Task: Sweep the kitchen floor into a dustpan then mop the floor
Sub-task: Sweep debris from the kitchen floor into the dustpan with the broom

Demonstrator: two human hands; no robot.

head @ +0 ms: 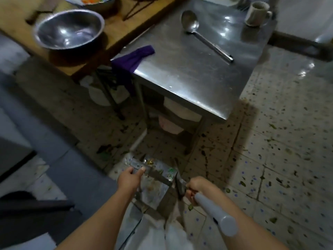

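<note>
A metal dustpan sits on the tiled floor in front of me, with green and yellow scraps lying in it. My left hand grips its upper left rim. My right hand is curled round a grey broom handle that points back toward me. The dark broom end sits at the dustpan's right edge. Vegetable bits and dark specks litter the floor, mostly to the right.
A steel table stands just ahead, holding a ladle and a mug; a purple cloth hangs off its corner. A wooden table with a steel bowl is at upper left. Grey cabinets line the left.
</note>
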